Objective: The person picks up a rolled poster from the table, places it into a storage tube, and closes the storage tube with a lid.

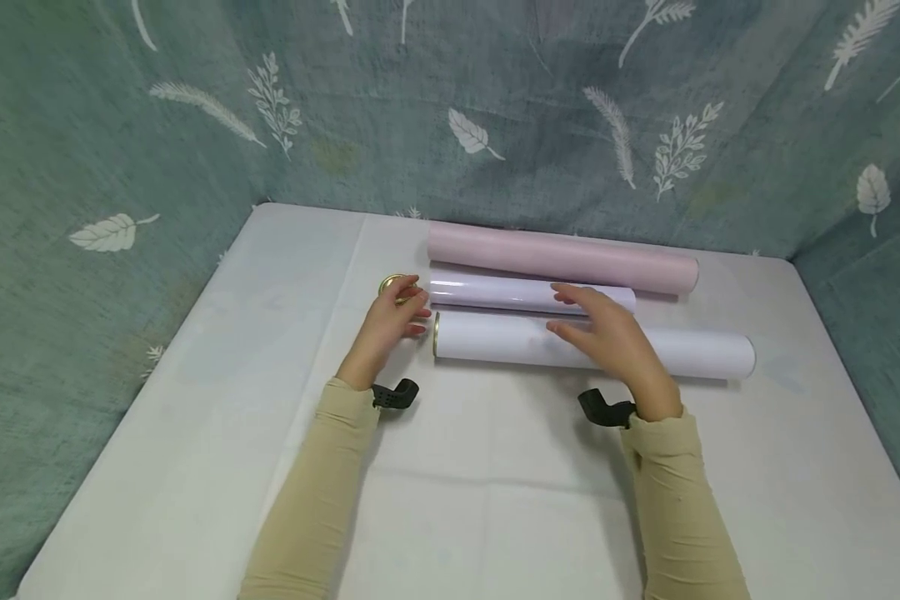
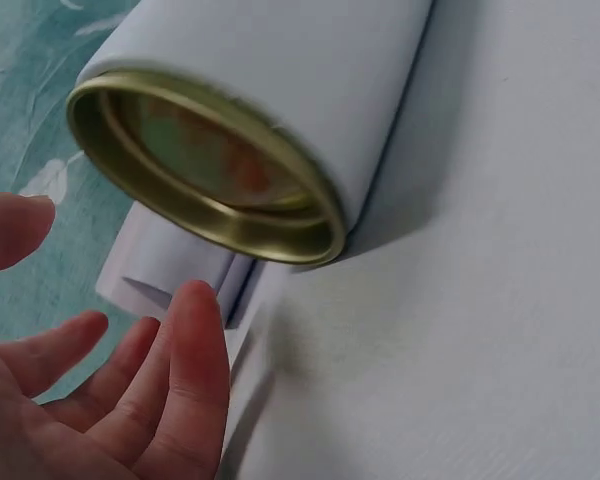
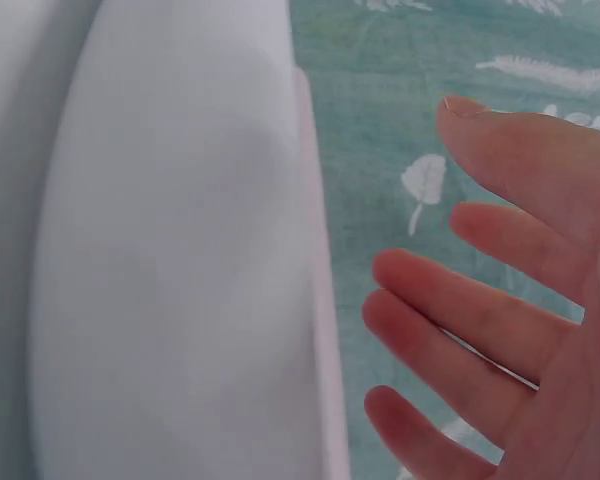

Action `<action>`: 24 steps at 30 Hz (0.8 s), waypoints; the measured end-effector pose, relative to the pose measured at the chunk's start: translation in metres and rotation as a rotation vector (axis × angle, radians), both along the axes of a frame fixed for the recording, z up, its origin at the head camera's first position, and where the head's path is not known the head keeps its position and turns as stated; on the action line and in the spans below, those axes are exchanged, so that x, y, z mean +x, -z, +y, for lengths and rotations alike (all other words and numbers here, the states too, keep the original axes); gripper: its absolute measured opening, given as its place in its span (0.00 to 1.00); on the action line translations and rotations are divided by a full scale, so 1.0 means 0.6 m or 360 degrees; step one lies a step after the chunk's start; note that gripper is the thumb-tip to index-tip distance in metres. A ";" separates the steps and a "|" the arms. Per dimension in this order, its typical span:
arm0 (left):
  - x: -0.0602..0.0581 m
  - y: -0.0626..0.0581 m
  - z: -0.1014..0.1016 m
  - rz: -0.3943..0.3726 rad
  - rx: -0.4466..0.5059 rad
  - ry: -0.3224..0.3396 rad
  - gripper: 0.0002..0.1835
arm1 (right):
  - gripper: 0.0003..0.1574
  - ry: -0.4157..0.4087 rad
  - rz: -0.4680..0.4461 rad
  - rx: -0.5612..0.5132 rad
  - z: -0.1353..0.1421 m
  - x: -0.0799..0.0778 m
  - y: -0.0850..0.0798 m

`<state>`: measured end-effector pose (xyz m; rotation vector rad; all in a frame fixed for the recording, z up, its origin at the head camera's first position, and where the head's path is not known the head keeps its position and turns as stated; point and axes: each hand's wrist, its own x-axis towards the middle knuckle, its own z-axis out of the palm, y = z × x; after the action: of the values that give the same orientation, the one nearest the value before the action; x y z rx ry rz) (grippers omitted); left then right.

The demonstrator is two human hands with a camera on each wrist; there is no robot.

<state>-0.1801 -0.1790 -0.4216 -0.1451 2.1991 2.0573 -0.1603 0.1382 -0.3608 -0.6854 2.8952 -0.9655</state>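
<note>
A white cardboard tube [image 1: 510,340] with a gold metal rim [image 2: 330,235] at its left end lies across the table. Behind it is a shorter glossy pale lilac roll [image 1: 495,292], and a pink tube [image 1: 555,257] lies at the back. My left hand [image 1: 392,321], fingers loosely bent, hovers by the tubes' left ends and partly hides a round gold lid [image 1: 388,281]. In the left wrist view its fingers are apart from the gold rim. Over the white tube and lilac roll, my right hand [image 1: 607,333] is held with spread fingers and nothing between them.
A white cloth [image 1: 450,525] with fold creases covers the table. Green fabric with white leaf prints [image 1: 390,150] hangs behind the table and along both sides. Each wrist carries a black camera mount, the left mount [image 1: 397,395] and the right mount [image 1: 603,410].
</note>
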 end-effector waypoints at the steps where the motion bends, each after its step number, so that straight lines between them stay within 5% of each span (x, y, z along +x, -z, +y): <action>1: -0.001 0.004 0.003 0.0003 -0.0010 0.0014 0.30 | 0.37 -0.0008 0.0018 0.0002 0.000 -0.002 -0.004; 12: 0.001 0.016 0.021 -0.0006 -0.0064 0.0088 0.33 | 0.38 -0.0121 -0.0060 0.0077 -0.003 -0.060 -0.057; 24: -0.002 0.019 0.024 -0.0023 -0.0239 0.0052 0.23 | 0.43 -0.0181 -0.0303 0.0335 -0.006 -0.155 -0.056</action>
<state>-0.1815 -0.1648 -0.4328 -0.1366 2.3300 1.8681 -0.2530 0.1345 -0.3275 -0.6923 2.7068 -0.6616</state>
